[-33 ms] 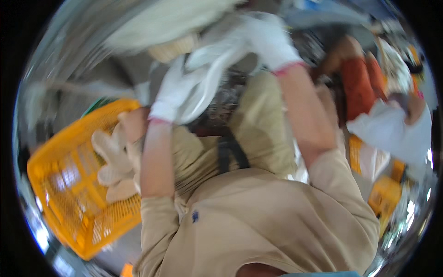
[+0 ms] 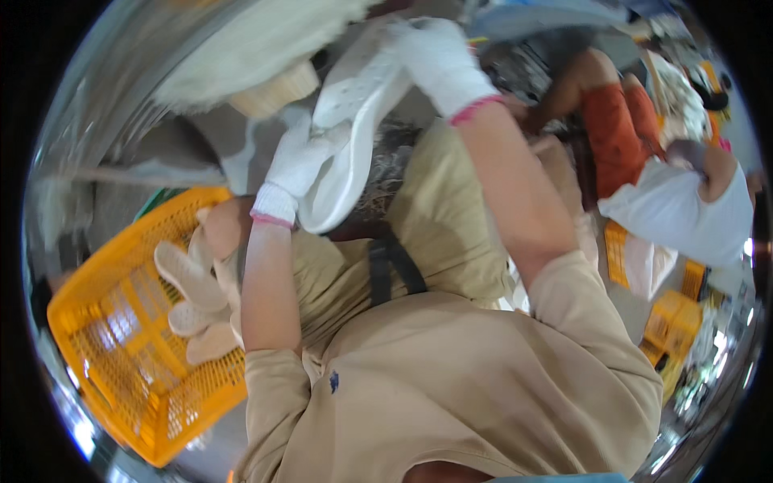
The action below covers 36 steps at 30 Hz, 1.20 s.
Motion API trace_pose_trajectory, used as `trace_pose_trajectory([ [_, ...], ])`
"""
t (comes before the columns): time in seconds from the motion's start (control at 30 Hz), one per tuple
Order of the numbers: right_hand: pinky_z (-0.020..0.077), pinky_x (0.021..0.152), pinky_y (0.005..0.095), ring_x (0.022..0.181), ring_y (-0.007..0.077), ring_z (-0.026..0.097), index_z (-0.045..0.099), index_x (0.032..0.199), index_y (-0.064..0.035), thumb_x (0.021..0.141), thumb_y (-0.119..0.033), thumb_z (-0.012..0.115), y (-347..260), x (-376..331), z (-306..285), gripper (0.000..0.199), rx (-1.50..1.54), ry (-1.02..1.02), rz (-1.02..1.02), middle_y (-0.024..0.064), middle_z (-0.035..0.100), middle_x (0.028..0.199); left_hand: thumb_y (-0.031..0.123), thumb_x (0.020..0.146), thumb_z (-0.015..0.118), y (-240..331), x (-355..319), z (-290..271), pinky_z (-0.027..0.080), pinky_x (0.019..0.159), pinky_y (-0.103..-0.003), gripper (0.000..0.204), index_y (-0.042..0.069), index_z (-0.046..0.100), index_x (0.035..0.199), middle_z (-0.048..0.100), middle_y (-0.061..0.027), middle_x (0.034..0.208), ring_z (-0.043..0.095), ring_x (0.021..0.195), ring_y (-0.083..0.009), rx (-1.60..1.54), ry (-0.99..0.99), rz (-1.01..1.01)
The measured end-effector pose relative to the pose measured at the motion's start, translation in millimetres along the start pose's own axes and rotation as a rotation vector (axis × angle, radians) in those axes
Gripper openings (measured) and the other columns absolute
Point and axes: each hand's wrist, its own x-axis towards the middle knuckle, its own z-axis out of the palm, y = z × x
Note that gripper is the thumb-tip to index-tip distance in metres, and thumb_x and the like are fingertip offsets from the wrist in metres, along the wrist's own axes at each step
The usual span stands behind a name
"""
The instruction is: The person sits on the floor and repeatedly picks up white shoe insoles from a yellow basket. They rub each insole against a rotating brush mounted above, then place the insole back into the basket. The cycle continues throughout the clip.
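I hold a white clog-like shoe [image 2: 348,92] with small holes in its upper, tilted above my lap. My left hand [image 2: 299,165], in a white knit glove with a pink cuff edge, is closed round its side near the heel. Gloved the same way, my right hand [image 2: 439,64] grips the far end, and its fingers partly hide the toe. Just beyond and left of the shoe is a large pale fuzzy mass [image 2: 258,48], smeared by blur, with a light yellowish block [image 2: 278,90] at its lower edge.
At my left a yellow slatted basket [image 2: 121,322] holds several off-white shoes [image 2: 192,275]. A person in a white top and orange-red shorts [image 2: 613,133] sits at the right. More yellow crates [image 2: 672,322] stand behind that person. Dark curly scraps [image 2: 394,165] lie between my legs.
Both hands and the shoe have shifted slightly left in the picture, and the view is sharper. The grip looks the same.
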Motion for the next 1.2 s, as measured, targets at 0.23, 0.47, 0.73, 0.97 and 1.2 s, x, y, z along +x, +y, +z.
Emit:
trace_pose_trajectory([
  [0.23, 0.0372, 0.118, 0.0503, 0.141, 0.0376, 0.05, 0.06, 0.14, -0.0112, 0.082, -0.041, 0.082, -71.7, -99.2, -46.6, 0.07, -0.265, -0.054, -0.215, 0.0129, 0.054, 0.153, 0.016, 0.09, 0.082, 68.1, 55.3, 83.1, 0.055, 0.091, -0.031, 0.048, -0.006, 0.065, 0.129, 0.071, -0.0089, 0.121, 0.069, 0.105, -0.0174, -0.756, 0.242, -0.023],
  [0.47, 0.0535, 0.086, 0.0368, 0.106, 0.0238, 0.068, 0.068, 0.126, -0.0185, 0.089, -0.024, 0.066, -39.2, -121.4, -33.1, 0.037, -0.658, -0.321, -0.392, 0.0035, 0.072, 0.112, 0.051, 0.102, 0.059, 59.5, 6.8, 56.4, 0.055, 0.101, -0.05, 0.06, 0.006, 0.057, 0.143, 0.064, -0.0165, 0.136, 0.065, 0.12, -0.0336, -1.008, -0.089, -0.107],
  [0.73, 0.0592, 0.077, 0.0432, 0.094, 0.0335, 0.073, 0.07, 0.123, -0.0057, 0.09, -0.02, 0.065, -101.2, -110.1, 60.9, 0.036, -0.205, -0.062, -0.316, 0.0156, 0.074, 0.11, 0.057, 0.103, 0.045, 53.8, 32.8, -9.8, 0.056, 0.083, -0.046, 0.054, 0.008, 0.062, 0.117, 0.066, -0.0138, 0.103, 0.064, 0.091, -0.0297, -1.319, 0.157, 0.051],
  [0.97, 0.0559, 0.06, 0.0413, 0.067, 0.03, 0.071, 0.072, 0.095, -0.0112, 0.089, -0.029, 0.069, -99.0, -119.5, 55.5, 0.019, -0.221, 0.108, -0.371, 0.011, 0.069, 0.074, 0.039, 0.103, 0.044, 16.6, 39.4, -24.6, 0.056, 0.095, -0.046, 0.042, 0.007, 0.059, 0.125, 0.067, -0.0174, 0.12, 0.066, 0.11, -0.0344, -0.109, 0.087, 0.286],
  [1.2, 0.0552, 0.057, 0.0391, 0.068, 0.0274, 0.071, 0.074, 0.096, -0.0172, 0.09, -0.036, 0.071, -104.5, -86.2, 72.8, 0.02, -0.391, 0.09, -0.349, 0.0065, 0.072, 0.082, 0.035, 0.103, 0.056, 13.6, 17.7, 22.5, 0.054, 0.093, -0.041, 0.047, -0.003, 0.048, 0.129, 0.068, -0.0189, 0.114, 0.068, 0.106, -0.0333, 0.378, 0.752, 0.237],
])
